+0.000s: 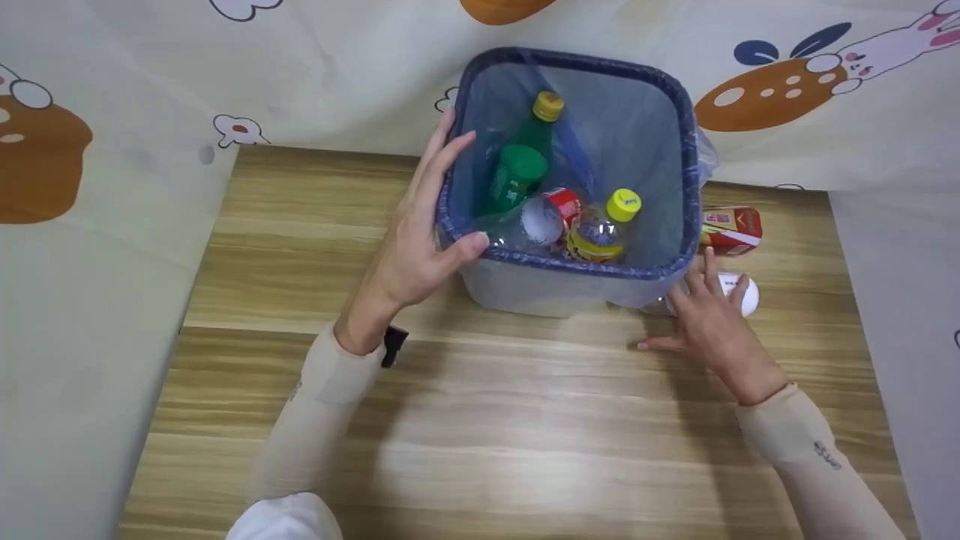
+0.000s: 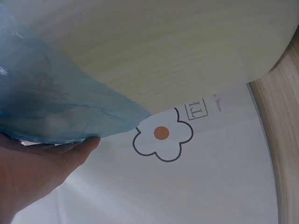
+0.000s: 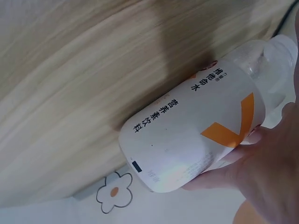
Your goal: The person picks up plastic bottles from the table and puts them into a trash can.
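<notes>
My left hand [image 1: 416,236] rests against the left side of a bin [image 1: 517,296] with a blue liner, its thumb at the front corner and straight fingers along the rim. In the left wrist view, the fingers [image 2: 77,154] lie against the bluish liner [image 2: 70,102]. My right hand [image 1: 712,326] is spread over a drink bottle [image 1: 741,292] lying right of the bin. The right wrist view shows this bottle [image 3: 196,126] with a white label, an orange mark and a clear neck, the fingers [image 3: 219,177] along its side.
Inside the bin are a green bottle with a yellow cap [image 1: 549,107], another green bottle [image 1: 517,176], a red-labelled bottle [image 1: 562,208] and a bottle with a bright yellow cap [image 1: 624,205]. A red carton [image 1: 735,231] lies by the bin. Patterned cloth [image 1: 337,82] hangs behind the wooden tabletop [image 1: 487,420].
</notes>
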The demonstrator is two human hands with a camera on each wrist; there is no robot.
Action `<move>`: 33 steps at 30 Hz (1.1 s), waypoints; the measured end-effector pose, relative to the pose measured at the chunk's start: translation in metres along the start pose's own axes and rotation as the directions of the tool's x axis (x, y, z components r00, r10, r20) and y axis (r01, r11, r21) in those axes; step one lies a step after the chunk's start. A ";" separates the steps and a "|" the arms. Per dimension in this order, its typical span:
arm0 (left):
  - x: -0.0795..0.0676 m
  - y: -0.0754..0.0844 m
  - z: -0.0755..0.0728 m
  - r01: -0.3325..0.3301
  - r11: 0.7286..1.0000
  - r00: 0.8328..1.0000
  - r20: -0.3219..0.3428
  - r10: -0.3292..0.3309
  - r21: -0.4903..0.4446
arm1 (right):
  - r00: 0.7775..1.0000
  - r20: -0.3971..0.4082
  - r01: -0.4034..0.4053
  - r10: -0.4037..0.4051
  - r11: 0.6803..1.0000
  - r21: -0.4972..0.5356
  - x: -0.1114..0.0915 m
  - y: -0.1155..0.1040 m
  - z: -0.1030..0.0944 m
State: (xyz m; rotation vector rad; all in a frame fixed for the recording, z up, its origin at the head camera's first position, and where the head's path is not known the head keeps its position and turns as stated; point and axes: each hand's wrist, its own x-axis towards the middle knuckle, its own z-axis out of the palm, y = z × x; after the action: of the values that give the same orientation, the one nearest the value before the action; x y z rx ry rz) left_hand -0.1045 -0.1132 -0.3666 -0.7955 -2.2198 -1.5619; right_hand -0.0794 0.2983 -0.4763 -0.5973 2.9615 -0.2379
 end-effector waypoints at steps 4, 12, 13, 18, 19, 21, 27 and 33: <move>0.000 0.001 0.000 -0.001 1.000 1.000 -0.002 0.001 -0.002 | 1.000 -0.005 0.026 -0.027 0.996 -0.084 -0.001 -0.001 0.001; 0.002 0.001 0.000 -0.015 1.000 1.000 -0.001 0.015 -0.004 | 0.994 -0.029 0.104 -0.105 0.994 -0.032 -0.003 -0.002 0.010; 0.002 0.000 0.000 -0.019 1.000 1.000 -0.003 0.019 -0.004 | 0.994 -0.038 0.104 -0.105 0.994 -0.028 -0.003 -0.002 0.011; 0.001 -0.001 0.000 -0.044 0.999 0.999 -0.021 0.044 -0.001 | 0.989 -0.083 0.119 -0.123 0.992 -0.051 -0.002 -0.001 0.014; 0.001 -0.002 0.000 -0.045 0.999 0.999 -0.021 0.045 -0.001 | 0.988 -0.090 0.122 -0.127 0.991 -0.056 -0.002 0.000 0.014; 0.000 -0.002 0.000 -0.041 0.999 0.999 -0.019 0.041 -0.003 | 0.987 -0.096 0.124 -0.129 0.991 -0.051 -0.002 0.001 0.013; 0.000 -0.003 0.001 -0.040 0.999 0.999 -0.011 0.039 -0.015 | 0.989 -0.099 0.102 -0.107 0.993 -0.054 -0.004 0.005 -0.006; 0.000 -0.004 0.001 -0.037 0.999 0.999 -0.013 0.037 -0.013 | 0.985 -0.128 0.103 -0.114 0.990 -0.091 -0.005 0.007 -0.038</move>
State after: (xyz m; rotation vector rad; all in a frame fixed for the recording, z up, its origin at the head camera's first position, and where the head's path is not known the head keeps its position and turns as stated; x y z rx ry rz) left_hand -0.1069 -0.1127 -0.3697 -0.8230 -2.1758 -1.5615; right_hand -0.0825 0.3116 -0.4397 -0.7851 3.0827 -0.1692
